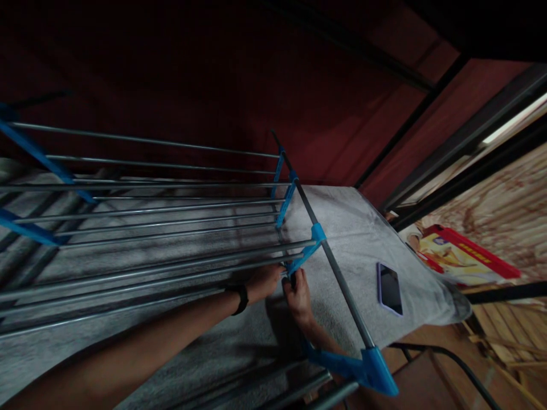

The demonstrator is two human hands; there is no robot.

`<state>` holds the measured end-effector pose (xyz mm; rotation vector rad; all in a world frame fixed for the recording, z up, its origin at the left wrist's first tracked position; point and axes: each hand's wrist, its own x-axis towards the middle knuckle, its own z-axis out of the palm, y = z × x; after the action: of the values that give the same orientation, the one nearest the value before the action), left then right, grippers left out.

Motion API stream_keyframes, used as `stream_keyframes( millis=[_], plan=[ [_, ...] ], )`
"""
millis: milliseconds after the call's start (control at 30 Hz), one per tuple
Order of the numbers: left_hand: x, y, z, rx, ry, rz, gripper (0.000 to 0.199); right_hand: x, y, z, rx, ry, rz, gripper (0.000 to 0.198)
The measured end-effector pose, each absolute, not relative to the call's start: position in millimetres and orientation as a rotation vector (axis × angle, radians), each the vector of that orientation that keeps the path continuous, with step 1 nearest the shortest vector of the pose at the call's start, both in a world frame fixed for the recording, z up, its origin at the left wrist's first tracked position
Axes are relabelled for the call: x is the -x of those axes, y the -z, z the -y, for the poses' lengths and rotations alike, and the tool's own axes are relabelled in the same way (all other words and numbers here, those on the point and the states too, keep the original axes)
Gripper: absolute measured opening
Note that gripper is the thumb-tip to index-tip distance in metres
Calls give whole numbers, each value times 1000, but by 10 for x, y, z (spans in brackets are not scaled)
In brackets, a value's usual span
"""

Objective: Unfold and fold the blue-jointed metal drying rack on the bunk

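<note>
A rack of grey metal tubes (171,267) joined by blue plastic parts stretches from the left to the centre, resting on a grey cloth cover (346,210). At its right end, a person's bare hands meet at the lower end of a blue bracket (304,256) fixed to a long grey pole (346,290). The right hand (299,299) is nearly closed, thumb and fingers pinching that lower end. The left hand (267,282), beside it, has its fingers curled in at a tube end; the fingertips are hidden, so its grip cannot be told. A black wristband (243,299) circles the left wrist. To the right lies a purple-edged phone (390,289); farther right is a red-and-yellow box (465,256). A dark red wall covering (192,85) hangs behind.
</note>
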<state>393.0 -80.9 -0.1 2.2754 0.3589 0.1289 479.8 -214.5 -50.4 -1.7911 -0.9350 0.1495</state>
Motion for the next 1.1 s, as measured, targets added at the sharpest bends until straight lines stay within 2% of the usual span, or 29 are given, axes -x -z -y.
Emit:
stream_keyframes(
  millis=[767, 933, 1100],
  plan=[
    [-3937, -43, 805, -2272, -80, -358, 39, -4729, 539, 2163, 1794, -216, 853, 30],
    [-3942, -50, 805, -2301, -64, -351, 37, -4810, 414, 2109, 1692, -408, 789, 34],
    [-3851, -249, 892, -2388, -73, -402, 46, -5016, 376, 2134, 1524, -727, 748, 51]
  ],
)
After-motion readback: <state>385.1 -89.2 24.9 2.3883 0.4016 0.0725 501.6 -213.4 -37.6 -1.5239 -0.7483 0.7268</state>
